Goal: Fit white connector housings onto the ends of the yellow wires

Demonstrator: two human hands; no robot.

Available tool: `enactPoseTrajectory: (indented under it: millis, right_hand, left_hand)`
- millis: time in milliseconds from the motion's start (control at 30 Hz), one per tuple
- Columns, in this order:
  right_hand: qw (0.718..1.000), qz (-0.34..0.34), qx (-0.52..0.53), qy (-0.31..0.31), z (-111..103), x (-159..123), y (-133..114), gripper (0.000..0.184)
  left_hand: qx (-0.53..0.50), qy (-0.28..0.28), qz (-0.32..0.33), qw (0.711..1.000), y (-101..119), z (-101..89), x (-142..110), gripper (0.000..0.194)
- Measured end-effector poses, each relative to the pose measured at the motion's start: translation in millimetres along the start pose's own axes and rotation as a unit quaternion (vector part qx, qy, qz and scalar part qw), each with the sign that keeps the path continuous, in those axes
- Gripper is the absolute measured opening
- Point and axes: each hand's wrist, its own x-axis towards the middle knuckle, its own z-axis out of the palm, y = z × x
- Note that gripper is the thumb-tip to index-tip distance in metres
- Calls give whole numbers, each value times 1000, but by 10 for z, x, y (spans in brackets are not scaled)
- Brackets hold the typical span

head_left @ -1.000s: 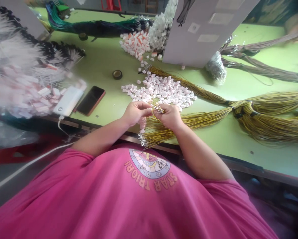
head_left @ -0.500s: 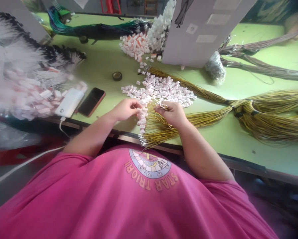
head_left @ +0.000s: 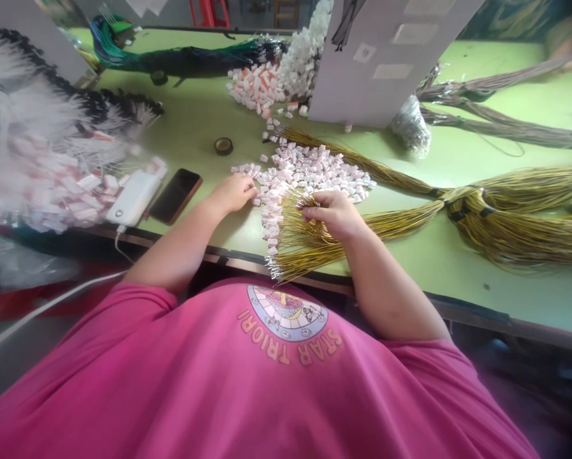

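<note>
My right hand (head_left: 334,215) is closed round several thin yellow wires (head_left: 305,226), their silvery tips showing past the thumb and finger. My left hand (head_left: 236,192) rests at the near left side of a heap of small white plastic connectors (head_left: 314,169). Its fingers are bent together against the pieces there; whatever is in them is hidden. Wires with white housings (head_left: 270,223) on their ends fan out in a row between the hands. Bare silver terminals (head_left: 273,268) end the wires nearest the table edge.
A phone (head_left: 175,196) and a white power bank (head_left: 133,196) with a cable lie left. A tape roll (head_left: 223,146) sits behind my left hand. Thick yellow wire bundles (head_left: 529,236) stretch right. A grey panel (head_left: 362,76) stands behind the heap. White-wired connectors (head_left: 51,172) pile far left.
My left hand has moved left and slightly away from me, from the row of housings to the side of the heap. My right hand keeps its hold on the wires.
</note>
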Motion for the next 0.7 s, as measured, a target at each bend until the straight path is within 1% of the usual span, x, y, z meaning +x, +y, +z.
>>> enactPoseTrajectory:
  millis: [67, 167, 267, 333, 467, 533, 567, 633, 667, 700]
  right_hand:
    - [1000, 4, -8, 0, 2, 0, 2, 13]
    - [1000, 13, -19, -4, 26, 1, 26, 11]
    - [999, 19, -25, 10, 63, 5, 53, 11]
    - [999, 19, -27, 23, 85, 7, 59, 11]
    - [999, 24, -27, 34, 115, -1, 52, 16]
    - [999, 19, -32, 39, 127, -9, 49, 19]
    - [998, 17, -36, 41, 133, -13, 48, 20]
    - [998, 13, -41, 48, 146, -22, 47, 21]
    - [998, 11, -41, 50, 152, -27, 47, 20]
    - [998, 7, -37, 51, 157, -32, 45, 20]
  left_hand:
    - [8, -5, -7, 1000, -39, -40, -37, 22]
    - [29, -15, -46, 998, -57, -71, -75, 19]
    - [34, -10, -99, 994, -55, -71, -88, 29]
    - [28, 1, -120, 992, -72, -72, -85, 36]
    - [39, -8, -118, 992, -104, -144, -97, 23]
    - [29, 1, -107, 994, -49, -211, -142, 21]
    - [2, 16, -95, 995, 6, -238, -176, 21]
    - [-111, 45, -58, 991, 161, -254, -257, 22]
    - [-190, 47, -33, 980, 251, -236, -298, 22]
    - [-274, 35, -7, 961, 341, -201, -335, 22]
